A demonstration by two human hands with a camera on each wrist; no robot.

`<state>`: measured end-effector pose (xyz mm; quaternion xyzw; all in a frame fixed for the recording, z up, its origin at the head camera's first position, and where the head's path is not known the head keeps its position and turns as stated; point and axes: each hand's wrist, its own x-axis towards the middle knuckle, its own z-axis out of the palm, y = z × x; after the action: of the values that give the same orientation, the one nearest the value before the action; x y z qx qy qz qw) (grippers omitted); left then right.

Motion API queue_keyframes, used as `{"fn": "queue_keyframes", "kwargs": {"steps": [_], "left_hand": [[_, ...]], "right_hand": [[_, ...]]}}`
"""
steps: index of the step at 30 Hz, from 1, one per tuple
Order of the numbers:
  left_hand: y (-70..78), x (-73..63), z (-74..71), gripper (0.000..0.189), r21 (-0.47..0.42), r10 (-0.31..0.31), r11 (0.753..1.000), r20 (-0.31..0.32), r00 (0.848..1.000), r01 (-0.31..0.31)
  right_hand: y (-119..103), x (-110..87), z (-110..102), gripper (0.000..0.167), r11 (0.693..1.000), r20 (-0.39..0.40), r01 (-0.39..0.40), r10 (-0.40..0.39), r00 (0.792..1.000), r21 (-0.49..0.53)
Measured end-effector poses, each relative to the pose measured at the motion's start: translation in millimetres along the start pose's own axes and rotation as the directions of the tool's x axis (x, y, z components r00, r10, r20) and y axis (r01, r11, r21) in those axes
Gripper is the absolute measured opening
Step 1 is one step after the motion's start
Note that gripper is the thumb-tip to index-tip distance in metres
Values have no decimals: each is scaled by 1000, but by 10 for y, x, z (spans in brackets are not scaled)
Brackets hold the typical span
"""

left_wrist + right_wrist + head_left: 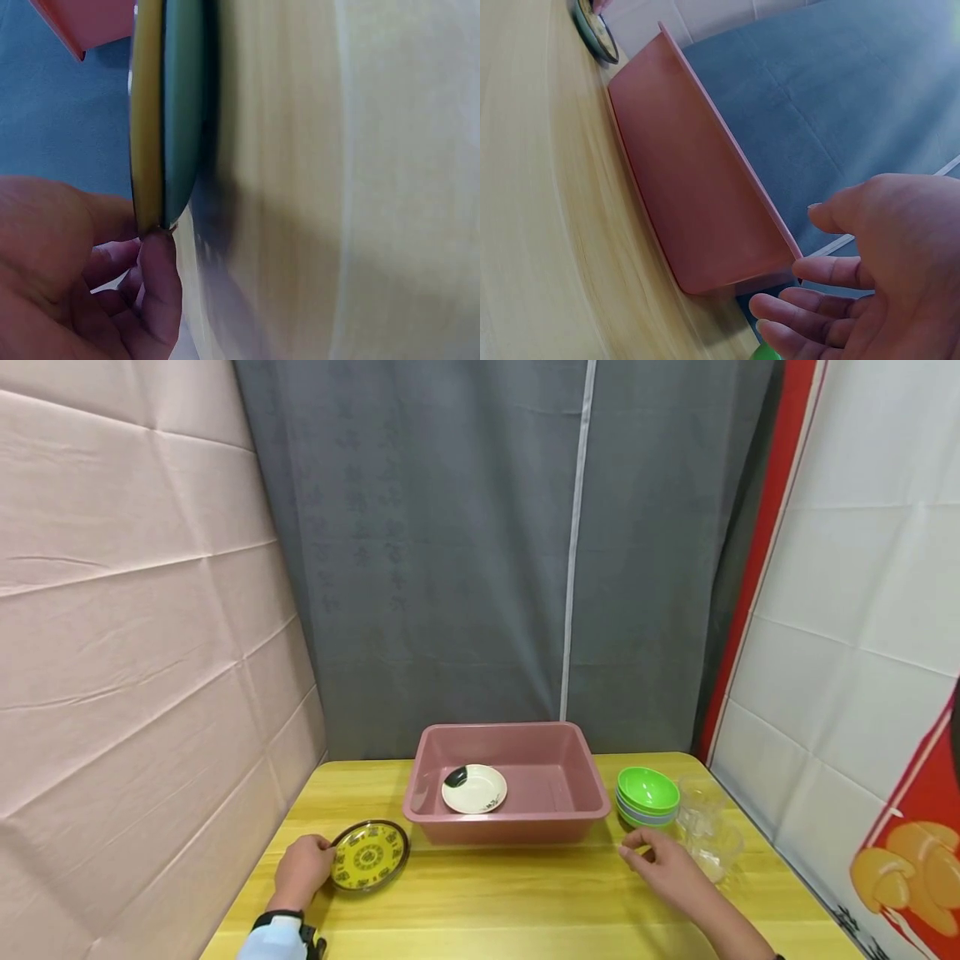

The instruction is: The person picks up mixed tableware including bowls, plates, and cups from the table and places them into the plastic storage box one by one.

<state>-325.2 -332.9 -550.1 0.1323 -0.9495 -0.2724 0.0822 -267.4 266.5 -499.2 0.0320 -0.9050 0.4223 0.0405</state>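
Note:
On the left of the table, my left hand (pixel 302 870) pinches the edge of a yellow patterned plate (pixel 369 856). That plate has a dark rim; the left wrist view shows it edge-on, with a green underside (pixel 184 105). Its held edge looks raised off the tabletop. My right hand (pixel 663 864) hovers at the right, in front of a stack of bowls (pixel 648 789), holding nothing. The right wrist view has its fingers loosely bent and apart beside the corner of a pink basin (pixel 682 165). A white plate (pixel 480 793) with a black patch lies inside the basin.
Clear glass or plastic vessels (pixel 708 835) stand right of the bowls, partly hidden behind my right hand. A wooden-patterned table (pixel 465 902) bears everything. Behind it hangs a grey curtain (pixel 450 568), with pale cloth walls (pixel 150 652) along the sides.

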Motion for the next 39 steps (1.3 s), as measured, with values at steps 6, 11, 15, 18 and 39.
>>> {"fn": "queue_keyframes", "kwargs": {"steps": [6,11,15,18,39], "left_hand": [[-2,1,-3,16,-22,-5,1000,-14,1000,5],[-31,14,-26,19,-33,-17,999,-31,999,16],[-57,16,-72,21,-58,-16,998,-36,999,14],[-84,9,-102,22,-75,-9,997,-29,1000,7],[37,-130,-482,22,-186,94,979,68,993,-80]], "right_hand": [[-10,-39,3,17,1000,6,8,-8,1000,8],[-2,-53,7,15,1000,10,22,-22,1000,12],[7,-57,16,14,999,18,26,-27,999,19],[12,-61,22,14,999,23,31,-31,999,27],[-36,-31,10,19,999,77,32,-34,996,29]]}}
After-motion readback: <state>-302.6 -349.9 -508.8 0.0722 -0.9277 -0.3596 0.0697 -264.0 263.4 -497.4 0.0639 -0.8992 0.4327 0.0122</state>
